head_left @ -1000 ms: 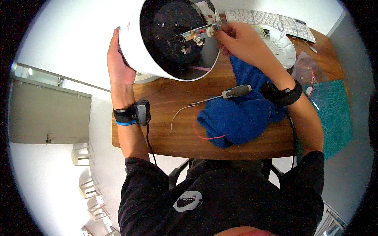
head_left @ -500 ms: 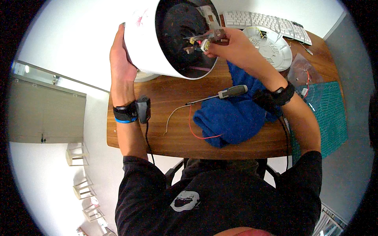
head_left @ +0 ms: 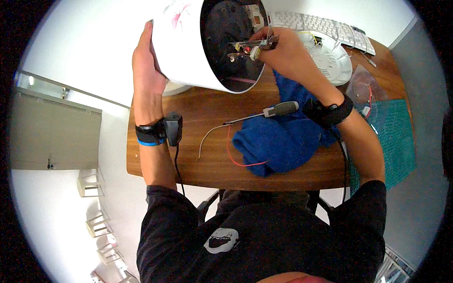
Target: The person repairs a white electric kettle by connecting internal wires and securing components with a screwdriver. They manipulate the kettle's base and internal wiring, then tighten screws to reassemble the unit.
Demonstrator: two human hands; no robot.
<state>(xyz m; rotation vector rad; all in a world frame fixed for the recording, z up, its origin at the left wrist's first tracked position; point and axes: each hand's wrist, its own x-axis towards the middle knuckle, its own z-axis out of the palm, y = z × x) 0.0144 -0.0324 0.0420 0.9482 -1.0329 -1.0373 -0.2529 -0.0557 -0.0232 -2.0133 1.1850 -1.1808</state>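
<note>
A white cylindrical appliance housing (head_left: 181,52) with a pink flower print lies tipped over the table, its open end facing right. My left hand (head_left: 147,70) presses flat against its left side, thumb and fingers apart. At the open rim my right hand (head_left: 285,49) is closed on a small metal bracket (head_left: 262,43) carrying electrical connectors and short wires. The connectors hang in front of the dark interior (head_left: 226,28). The fingertips of my right hand are partly hidden behind the bracket and rim.
Below the housing lie a grey-handled screwdriver (head_left: 281,109), a thin pale wire, a red wire (head_left: 238,161) and a crumpled blue cloth (head_left: 278,146). Further right are a vented white cover (head_left: 332,63), a keyboard (head_left: 321,27), a clear plastic bag (head_left: 361,87) and a green cutting mat (head_left: 396,141).
The housing has shifted slightly right and turned, showing more of its flower print. My right hand has moved a little to the right with the bracket, its fingers reaching further around behind it.
</note>
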